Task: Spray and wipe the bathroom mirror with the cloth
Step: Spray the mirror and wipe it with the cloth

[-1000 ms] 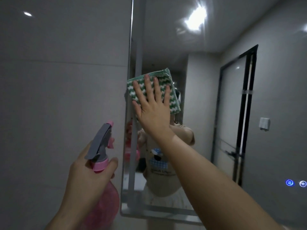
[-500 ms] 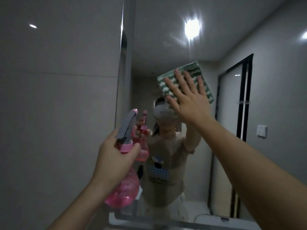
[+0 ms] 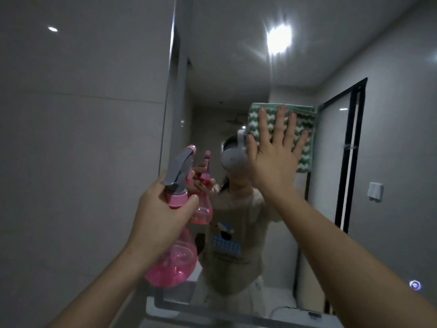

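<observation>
Up high, right hand (image 3: 272, 162) flat on cloth (image 3: 305, 129).

The right hand (image 3: 274, 162) sits right of the frame's centre, palm flat and forward, fingers straight, spread and pointing up; its bare forearm runs down to the lower right corner. The left hand (image 3: 160, 216) is lower and left of centre, fingers and thumb curled in a grip, its forearm slanting to the bottom left edge.
</observation>
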Motion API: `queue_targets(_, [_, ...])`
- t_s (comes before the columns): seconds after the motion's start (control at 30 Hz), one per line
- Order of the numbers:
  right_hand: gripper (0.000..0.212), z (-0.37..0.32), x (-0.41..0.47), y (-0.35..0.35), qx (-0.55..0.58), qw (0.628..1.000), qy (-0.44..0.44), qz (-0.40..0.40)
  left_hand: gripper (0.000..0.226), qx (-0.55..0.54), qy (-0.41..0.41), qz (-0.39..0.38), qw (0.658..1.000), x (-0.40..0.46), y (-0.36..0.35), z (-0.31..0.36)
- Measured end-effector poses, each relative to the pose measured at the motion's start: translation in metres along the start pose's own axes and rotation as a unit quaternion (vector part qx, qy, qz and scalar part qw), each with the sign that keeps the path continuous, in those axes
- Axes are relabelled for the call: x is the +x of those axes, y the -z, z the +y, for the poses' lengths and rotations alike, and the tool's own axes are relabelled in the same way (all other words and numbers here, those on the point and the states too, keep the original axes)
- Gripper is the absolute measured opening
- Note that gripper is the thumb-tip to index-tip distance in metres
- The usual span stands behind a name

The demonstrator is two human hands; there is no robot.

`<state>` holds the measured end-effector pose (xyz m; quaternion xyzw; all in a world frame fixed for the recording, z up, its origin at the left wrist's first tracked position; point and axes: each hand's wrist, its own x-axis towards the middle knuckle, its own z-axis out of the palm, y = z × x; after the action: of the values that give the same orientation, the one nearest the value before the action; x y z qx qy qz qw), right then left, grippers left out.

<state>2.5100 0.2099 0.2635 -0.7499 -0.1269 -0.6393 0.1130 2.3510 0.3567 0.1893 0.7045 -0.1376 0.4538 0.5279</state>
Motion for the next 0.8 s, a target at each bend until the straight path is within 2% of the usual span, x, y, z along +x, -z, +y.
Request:
queue_targets(0.17, [0.056, -0.067, -0.019, -0.022, -0.010, 0.995, 0.097, -0.007, 0.027, 0.015, -0.033, 0.040, 0.999, 0.005, 0.035, -0.011])
queue_targets(0.37, [0.058, -0.116, -0.032, -0.035, -0.003, 0.991, 0.131, -0.033, 0.031, 0.037, -0.019, 0.081, 0.996, 0.009, 0.066, -0.022])
queue_targets(0.5, [0.057, -0.103, -0.019, -0.028, -0.025, 0.978, 0.201, -0.053, 0.032, 0.053, -0.039, 0.069, 0.995, 0.018, 0.068, -0.011])
queue_targets(0.57, [0.056, -0.091, 0.002, -0.019, -0.052, 0.968, 0.237, -0.062, 0.025, 0.051, -0.055, 0.059, 0.995, 0.027, 0.064, -0.003])
queue_targets(0.7, [0.055, -0.048, 0.059, 0.004, -0.067, 0.980, 0.180, -0.062, 0.029, 0.037, -0.096, 0.032, 0.994, 0.050, 0.041, 0.022])
queue_targets(0.8, [0.054, -0.012, 0.091, 0.020, -0.064, 0.987, 0.136, -0.052, 0.029, -0.001, -0.097, 0.008, 0.995, 0.070, 0.017, 0.039])
